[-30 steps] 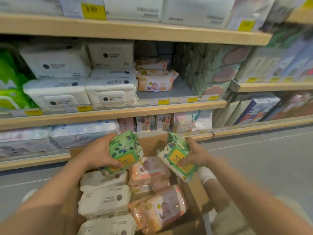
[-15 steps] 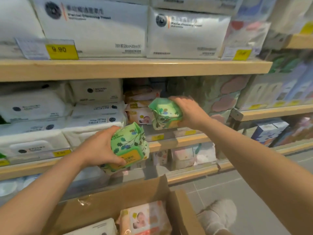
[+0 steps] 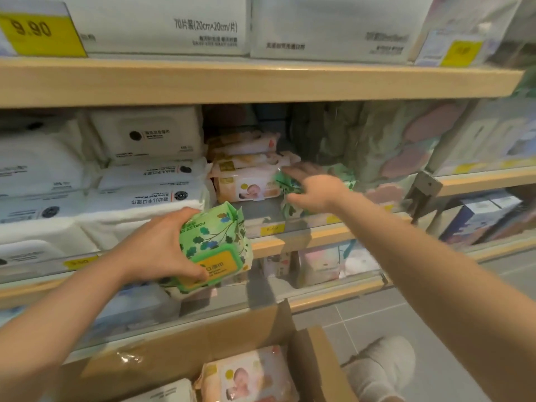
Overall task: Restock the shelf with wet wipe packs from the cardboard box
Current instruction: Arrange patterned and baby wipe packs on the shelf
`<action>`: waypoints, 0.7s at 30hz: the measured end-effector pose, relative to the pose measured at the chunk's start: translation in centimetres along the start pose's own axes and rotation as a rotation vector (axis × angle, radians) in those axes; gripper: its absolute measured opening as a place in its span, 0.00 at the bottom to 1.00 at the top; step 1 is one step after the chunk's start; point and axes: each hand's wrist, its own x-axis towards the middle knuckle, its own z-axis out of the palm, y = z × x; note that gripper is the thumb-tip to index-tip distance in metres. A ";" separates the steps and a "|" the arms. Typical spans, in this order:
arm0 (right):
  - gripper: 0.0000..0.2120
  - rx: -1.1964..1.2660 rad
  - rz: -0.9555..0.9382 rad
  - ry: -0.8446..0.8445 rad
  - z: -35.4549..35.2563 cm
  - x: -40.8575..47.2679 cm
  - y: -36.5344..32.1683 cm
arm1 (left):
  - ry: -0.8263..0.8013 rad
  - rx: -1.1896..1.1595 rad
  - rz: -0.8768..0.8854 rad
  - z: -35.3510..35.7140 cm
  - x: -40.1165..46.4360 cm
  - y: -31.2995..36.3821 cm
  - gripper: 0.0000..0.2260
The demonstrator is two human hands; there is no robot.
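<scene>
"9.90" on yellow price tag (image 3: 40, 31); "FOREST" on green wipe pack (image 3: 213, 242)

Yellow price tag (image 3: 34, 31) reading 9.90 top left; grey tiled floor (image 3: 435, 329); blue boxes (image 3: 478, 219) far right.

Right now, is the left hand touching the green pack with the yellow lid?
Touching. The head view shows the left hand gripping the green pack, thumb on its lid.

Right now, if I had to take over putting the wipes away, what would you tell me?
Left hand: grips a green wipe pack in front of the shelf edge, not yet placed.
Right hand: fingers on a second green pack on the middle shelf, beside the baby-picture packs; grip unclear.
Cardboard box: below, packs still inside.
Left: shelve the held pack, then empty the box.
</scene>
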 end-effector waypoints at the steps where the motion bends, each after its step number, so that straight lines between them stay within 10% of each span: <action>1: 0.30 -0.029 0.012 0.056 1.0 0.2 -0.6 | 0.001 0.003 -0.001 0.0 0.0 0.1 0.38; 15: 0.27 -0.049 0.110 0.055 2.0 0.2 -0.3 | -0.012 0.097 -0.008 -0.7 -0.7 0.0 0.49; 21: 0.41 0.588 -0.153 -0.116 -1.4 -5.6 -3.1 | -0.026 0.098 0.038 0.5 -1.1 2.5 0.44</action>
